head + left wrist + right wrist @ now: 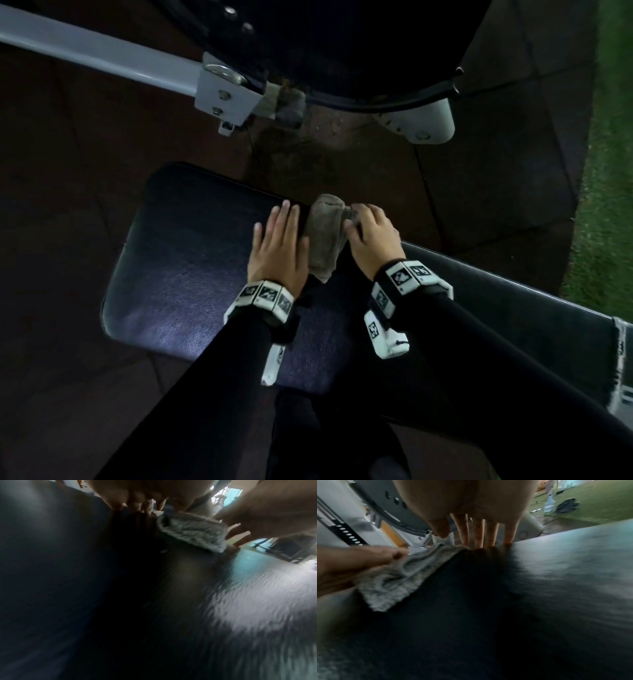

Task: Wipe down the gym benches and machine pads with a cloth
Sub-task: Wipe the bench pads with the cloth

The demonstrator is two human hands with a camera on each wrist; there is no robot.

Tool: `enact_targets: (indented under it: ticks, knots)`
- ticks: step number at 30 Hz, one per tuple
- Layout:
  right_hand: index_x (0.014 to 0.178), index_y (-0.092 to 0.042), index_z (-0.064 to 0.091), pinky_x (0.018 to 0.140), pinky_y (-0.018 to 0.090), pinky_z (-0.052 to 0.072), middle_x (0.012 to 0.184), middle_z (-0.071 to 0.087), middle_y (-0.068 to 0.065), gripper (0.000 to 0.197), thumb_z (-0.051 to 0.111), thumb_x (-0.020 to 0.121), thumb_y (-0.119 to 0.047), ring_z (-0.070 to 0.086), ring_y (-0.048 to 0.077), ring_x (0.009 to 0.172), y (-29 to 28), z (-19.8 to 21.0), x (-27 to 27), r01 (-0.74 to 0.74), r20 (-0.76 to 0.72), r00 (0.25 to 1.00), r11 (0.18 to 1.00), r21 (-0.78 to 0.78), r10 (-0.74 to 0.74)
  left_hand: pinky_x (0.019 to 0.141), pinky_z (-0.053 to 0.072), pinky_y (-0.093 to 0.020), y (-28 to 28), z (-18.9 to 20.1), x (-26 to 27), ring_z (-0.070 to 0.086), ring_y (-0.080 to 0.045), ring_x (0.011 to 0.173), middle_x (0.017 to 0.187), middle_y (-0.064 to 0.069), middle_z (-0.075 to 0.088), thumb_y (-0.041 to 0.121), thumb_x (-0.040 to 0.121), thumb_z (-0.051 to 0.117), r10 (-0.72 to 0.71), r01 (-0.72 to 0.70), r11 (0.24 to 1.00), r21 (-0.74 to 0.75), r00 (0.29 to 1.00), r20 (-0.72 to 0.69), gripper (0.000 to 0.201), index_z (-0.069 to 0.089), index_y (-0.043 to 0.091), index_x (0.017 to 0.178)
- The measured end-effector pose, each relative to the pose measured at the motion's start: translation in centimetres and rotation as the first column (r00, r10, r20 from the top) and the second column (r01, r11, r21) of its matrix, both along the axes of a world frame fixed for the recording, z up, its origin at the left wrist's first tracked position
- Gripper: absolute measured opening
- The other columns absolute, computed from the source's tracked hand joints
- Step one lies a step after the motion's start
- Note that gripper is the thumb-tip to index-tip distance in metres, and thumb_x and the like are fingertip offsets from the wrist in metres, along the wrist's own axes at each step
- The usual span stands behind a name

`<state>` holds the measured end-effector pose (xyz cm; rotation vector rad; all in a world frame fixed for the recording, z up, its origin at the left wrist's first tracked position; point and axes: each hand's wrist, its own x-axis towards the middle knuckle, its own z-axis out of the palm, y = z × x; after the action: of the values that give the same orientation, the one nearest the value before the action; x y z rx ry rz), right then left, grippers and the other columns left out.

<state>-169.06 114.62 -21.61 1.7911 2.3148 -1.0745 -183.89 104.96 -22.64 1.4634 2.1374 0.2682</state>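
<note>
A folded grey cloth [323, 236] lies on the black bench pad [191, 260], near its far edge. My left hand [279, 240] lies flat on the pad with straight fingers, its thumb side resting on the cloth's left edge [385, 577]. My right hand [371, 233] stands arched on the cloth's right side. Its straight fingertips [479, 543] touch the pad at the cloth's edge, and its thumb [442, 532] touches the cloth's far end. In the left wrist view the cloth [190, 531] sits between both hands.
A grey machine frame bar [102, 58] and its bracket [222, 96] cross the dark rubber floor beyond the pad. A white machine foot [428, 123] stands at the upper right. Green turf [606, 171] runs along the right, where a spray bottle [549, 504] stands.
</note>
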Motion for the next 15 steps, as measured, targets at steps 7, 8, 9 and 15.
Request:
enact_targets:
  ticks: [7,8,9,15]
  knots:
    - [0.145,-0.035,0.017,0.116,0.046,0.011,0.150,0.027,0.013,0.068,0.032,0.087,-0.068,0.020,0.037,0.138,-0.4,-0.2,-5.2,-0.150,0.265,0.944,0.971,-0.187,0.197,0.113,-0.015,-0.032,-4.9,-0.1,-1.6,-0.017,-0.004,0.140,0.156,0.010,-0.009,0.035,0.098,0.020,-0.093,0.081,0.989,-0.121,0.991,-0.093,0.057,0.005,0.021,0.151]
    - [0.145,-0.034,0.020,0.116,0.045,0.012,0.147,0.031,0.013,0.065,0.035,0.089,-0.062,0.024,0.035,0.136,-0.2,-0.1,-4.9,-0.153,0.252,0.947,0.971,-0.184,0.198,0.114,-0.014,-0.033,-4.9,-0.1,-1.4,-0.016,-0.005,0.140,0.157,0.009,-0.007,0.034,0.098,0.023,-0.084,0.073,0.990,-0.120,0.992,-0.096,0.057,0.006,0.021,0.151]
    - [0.144,-0.032,0.022,0.115,0.045,0.014,0.144,0.035,0.014,0.060,0.037,0.091,-0.056,0.029,0.034,0.133,0.1,0.1,-4.3,-0.163,0.233,0.951,0.968,-0.189,0.206,0.114,-0.012,-0.034,-4.8,-0.1,-1.3,-0.015,-0.006,0.140,0.158,0.008,-0.004,0.033,0.099,0.024,-0.072,0.059,0.991,-0.121,0.992,-0.100,0.057,0.007,0.021,0.151]
    - [0.143,-0.032,0.027,0.103,0.044,0.036,0.136,0.040,0.012,0.057,0.048,0.091,-0.021,0.040,0.035,0.123,1.4,1.2,2.2,-0.106,0.222,0.958,0.944,-0.313,0.182,0.117,-0.006,-0.043,-4.2,1.0,-0.4,-0.010,-0.015,0.145,0.159,0.006,-0.006,0.036,0.100,0.022,-0.031,0.015,0.980,-0.197,0.997,-0.076,0.056,0.005,0.019,0.151]
